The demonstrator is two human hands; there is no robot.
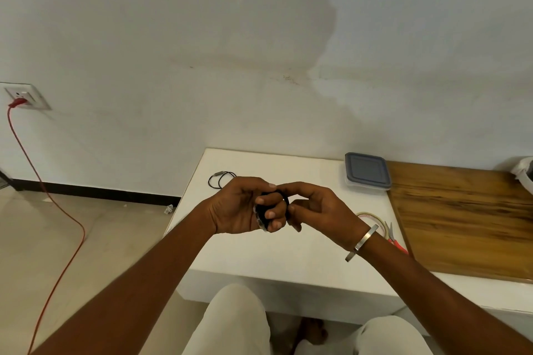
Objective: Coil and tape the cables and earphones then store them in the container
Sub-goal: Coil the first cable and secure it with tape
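Note:
My left hand grips a small coil of black cable above the white table, fingers curled round it; something clear, perhaps tape, glints at the coil's lower edge. My right hand pinches the coil's right side with thumb and forefinger. A second thin black cable lies loosely looped on the table behind my left hand. The clear container with a grey lid stands shut at the back right. A roll of clear tape lies beside my right wrist.
Red-handled scissors lie next to the tape roll. A wooden board covers the table's right part. A red cord runs from a wall socket down across the floor at left. My knees are under the table's front edge.

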